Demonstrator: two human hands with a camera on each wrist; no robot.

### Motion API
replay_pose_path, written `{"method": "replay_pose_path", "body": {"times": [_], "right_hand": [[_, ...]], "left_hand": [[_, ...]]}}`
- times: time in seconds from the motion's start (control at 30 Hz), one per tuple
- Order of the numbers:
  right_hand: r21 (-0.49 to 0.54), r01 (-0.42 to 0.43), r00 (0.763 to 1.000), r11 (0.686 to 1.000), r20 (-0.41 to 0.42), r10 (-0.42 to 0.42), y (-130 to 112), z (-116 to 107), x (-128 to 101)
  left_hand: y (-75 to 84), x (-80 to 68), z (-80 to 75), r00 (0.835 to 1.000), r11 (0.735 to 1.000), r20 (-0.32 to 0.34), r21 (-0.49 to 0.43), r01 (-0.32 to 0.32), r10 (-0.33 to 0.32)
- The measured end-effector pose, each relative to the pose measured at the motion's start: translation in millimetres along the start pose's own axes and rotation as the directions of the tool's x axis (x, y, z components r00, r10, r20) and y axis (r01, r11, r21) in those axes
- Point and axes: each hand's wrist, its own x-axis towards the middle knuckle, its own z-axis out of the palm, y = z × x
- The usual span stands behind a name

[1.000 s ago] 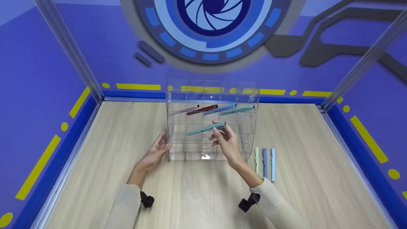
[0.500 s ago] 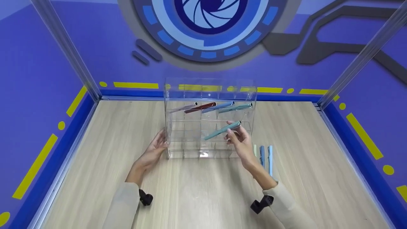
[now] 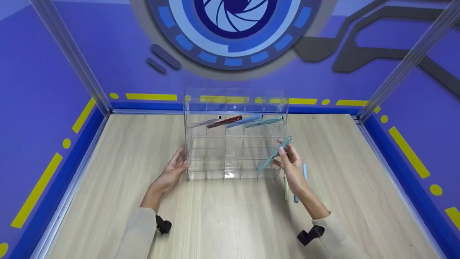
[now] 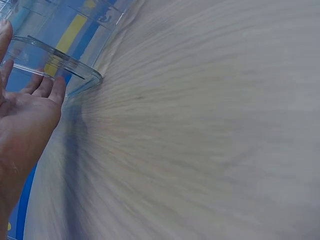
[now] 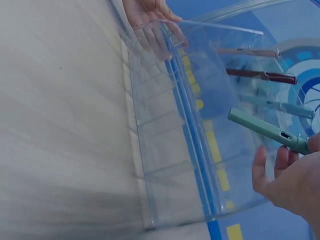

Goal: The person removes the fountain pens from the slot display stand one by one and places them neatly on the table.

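A clear compartmented display rack (image 3: 215, 175) stands upright at the back of the table. My left hand (image 3: 169, 176) touches its left side with extended fingers, the thumb near the front edge; these fingers (image 4: 57, 90) also show against the clear wall in the left wrist view. At the rack's lower right front, my right hand (image 3: 294, 169) pinches a teal pen (image 3: 275, 153), tilted with its capped end up; the same pen (image 5: 260, 125) shows a small barrel window. One upper row of the rack holds a pale lilac pen (image 3: 206, 122), dark red pen (image 3: 225, 121), blue pen (image 3: 245, 121) and teal-green pen (image 3: 264, 122).
Right of the rack lie a light green pen (image 3: 286, 190), a darker blue pen (image 3: 296, 198) and a light blue pen (image 3: 305, 171), partly hidden by my right hand. Blue printed walls (image 3: 151, 82) with metal corner posts (image 3: 406, 64) enclose the wooden table (image 3: 222, 223).
My right hand has carried the teal pen rightward across the rack's front, and the pen has tilted more steeply. My left hand stays at the rack's left side.
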Motion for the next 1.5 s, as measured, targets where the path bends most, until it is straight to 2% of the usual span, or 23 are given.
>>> {"method": "replay_pose_path", "body": {"times": [0.33, 0.7, 0.97, 1.3, 1.5], "right_hand": [[-0.017, -0.083, 0.994, 0.996, -0.077, 0.081, 7.4, -38.0, -3.3], [-0.095, -0.113, 0.985, 0.989, -0.139, 0.099, 12.5, -76.4, -12.5], [-0.115, -0.09, 0.982, 0.989, -0.174, 0.07, 17.7, -97.8, -9.9], [-0.148, -0.13, 0.98, 0.98, -0.169, 0.104, 22.1, -122.3, -10.2], [-0.168, -0.16, 0.974, 0.973, -0.186, 0.128, 21.5, -137.0, -10.8]], "left_hand": [[1.1, -0.2, -1.6, 1.0, 1.0, 0.001, -0.011, -0.018, 0.018], [-1.0, -3.9, 0.3, 1.0, 1.0, -0.005, -0.024, -0.011, 0.011], [0.1, 0.2, -1.6, 1.0, 1.0, 0.013, -0.025, -0.004, 0.004], [9.6, 2.2, -10.6, 1.0, 0.988, 0.008, -0.155, 0.0, 0.001], [19.2, 8.7, -9.9, 0.999, 0.994, -0.02, -0.105, -0.041, 0.039]]}}
